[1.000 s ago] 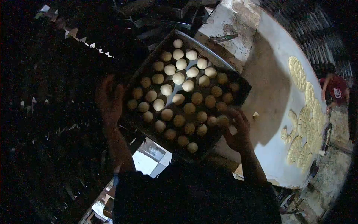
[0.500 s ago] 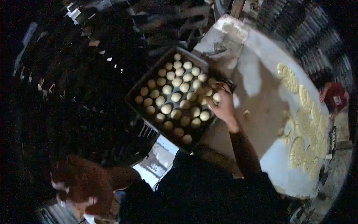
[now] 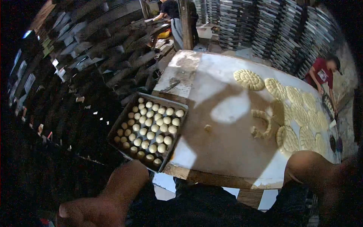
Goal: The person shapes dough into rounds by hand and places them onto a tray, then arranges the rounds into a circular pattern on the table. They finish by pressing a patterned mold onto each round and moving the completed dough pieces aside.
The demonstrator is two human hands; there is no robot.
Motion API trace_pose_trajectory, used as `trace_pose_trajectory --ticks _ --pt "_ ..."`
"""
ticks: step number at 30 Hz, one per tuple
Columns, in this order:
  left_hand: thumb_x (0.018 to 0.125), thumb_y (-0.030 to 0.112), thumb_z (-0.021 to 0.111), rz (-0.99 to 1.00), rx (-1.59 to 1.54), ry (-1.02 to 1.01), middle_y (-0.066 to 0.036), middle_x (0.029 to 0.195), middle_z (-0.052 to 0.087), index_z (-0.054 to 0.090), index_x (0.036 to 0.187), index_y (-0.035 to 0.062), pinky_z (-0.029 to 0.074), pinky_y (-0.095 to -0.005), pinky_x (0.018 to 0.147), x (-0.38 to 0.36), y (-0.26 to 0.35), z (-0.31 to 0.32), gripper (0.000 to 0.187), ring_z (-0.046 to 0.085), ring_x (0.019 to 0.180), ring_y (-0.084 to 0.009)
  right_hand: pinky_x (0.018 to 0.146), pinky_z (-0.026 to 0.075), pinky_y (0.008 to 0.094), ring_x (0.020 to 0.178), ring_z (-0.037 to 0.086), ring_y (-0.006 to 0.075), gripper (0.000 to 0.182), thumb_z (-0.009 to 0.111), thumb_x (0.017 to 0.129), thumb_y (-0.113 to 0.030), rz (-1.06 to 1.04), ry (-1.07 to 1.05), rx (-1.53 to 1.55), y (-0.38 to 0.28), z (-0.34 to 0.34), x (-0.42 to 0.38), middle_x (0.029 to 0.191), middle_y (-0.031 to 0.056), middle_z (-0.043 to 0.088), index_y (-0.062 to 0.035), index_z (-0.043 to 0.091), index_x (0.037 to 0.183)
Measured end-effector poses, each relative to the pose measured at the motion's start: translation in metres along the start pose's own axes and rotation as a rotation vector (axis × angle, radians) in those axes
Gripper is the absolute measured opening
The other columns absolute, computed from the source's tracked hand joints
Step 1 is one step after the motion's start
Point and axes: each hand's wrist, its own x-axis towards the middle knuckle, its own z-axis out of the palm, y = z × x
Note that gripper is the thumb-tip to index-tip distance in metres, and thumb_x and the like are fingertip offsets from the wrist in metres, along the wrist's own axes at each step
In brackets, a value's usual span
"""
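At the lower left, my left hand [image 3: 89,213] hangs in shadow below the tray, cut off by the frame's bottom edge; its fingers do not show clearly. My bent right arm [image 3: 312,168] is at the lower right by the table's near edge, its hand lost in the dark. A dark baking tray [image 3: 173,152] with several round dough balls [image 3: 150,135] sits tilted at the table's left edge, apart from my right arm. Several braided dough rounds [image 3: 248,80] lie on the table's right side. A curved dough strip [image 3: 269,123] and a small dough scrap [image 3: 207,128] lie left of them.
The pale work table [image 3: 230,162] fills the middle. Stacked dark trays [image 3: 68,64] crowd the left, with more tray stacks [image 3: 242,26] at the back. A person in a red shirt [image 3: 322,75] stands at the far right; another person [image 3: 176,22] is at the back near a post [image 3: 186,24].
My right hand has left the dough balls in the tray, and my right arm has drawn back to the lower right. My left hand has lowered. The view has swung upward and right.
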Motion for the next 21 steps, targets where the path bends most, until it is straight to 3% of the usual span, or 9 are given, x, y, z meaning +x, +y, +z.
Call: trace_pose_trajectory --ticks 5,11,21 --pt "0.095 0.050 0.046 -0.014 -0.012 0.020 -0.004 0.099 0.049 0.051 0.115 0.0134 0.037 -0.0251 0.054 0.016 0.024 0.017 0.042 0.046 0.083 -0.0110 0.094 0.045 0.0329 0.107 0.058 0.0248 0.034 0.063 0.086 -0.013 -0.043 -0.017 -0.073 -0.015 -0.051 0.010 0.111 0.0100 0.061 -0.0070 0.057 0.118" --pt "0.092 0.045 0.049 -0.043 -0.106 0.151 -0.003 0.096 0.050 0.052 0.112 0.0130 0.039 -0.0248 0.053 0.012 0.015 0.049 0.037 0.048 0.081 -0.0103 0.094 0.045 0.0332 0.108 0.058 0.0247 0.034 0.062 0.086 -0.014 -0.054 -0.019 -0.204 -0.014 -0.092 -0.015 0.112 0.0101 0.061 -0.0069 0.057 0.119" --pt "0.088 0.036 0.054 -0.052 -0.290 0.268 -0.001 0.092 0.052 0.054 0.106 0.0125 0.041 -0.0243 0.052 0.004 -0.011 0.058 0.030 0.050 0.076 -0.0090 0.095 0.044 0.0336 0.109 0.057 0.0246 0.034 0.061 0.087 -0.015 0.062 0.080 -0.340 0.003 -0.078 -0.055 0.114 0.0102 0.060 -0.0067 0.056 0.119"
